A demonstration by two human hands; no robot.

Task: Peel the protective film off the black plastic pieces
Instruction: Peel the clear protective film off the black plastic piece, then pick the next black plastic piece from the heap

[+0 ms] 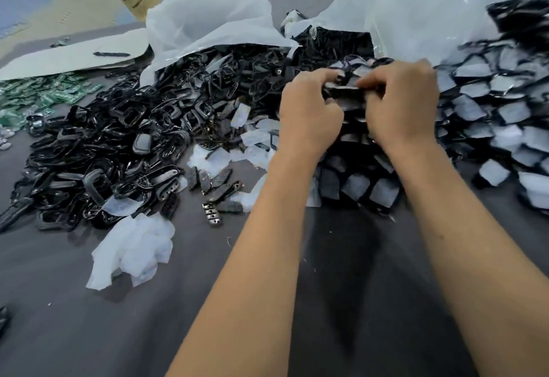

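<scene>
With the left hand [309,115] and right hand [401,103] both in closed grip on one black piece [344,91] above the tabletop's far-right heap [487,115], film may tear or the piece slip into unpeeled stock.

Glossy black plastic pieces [118,139], matt table [89,332]

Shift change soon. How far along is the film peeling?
Done: a glossy bare pile, with loose film beside it. In hand: left hand and right hand grip one black piece. Left: a large filmed pile.
</scene>
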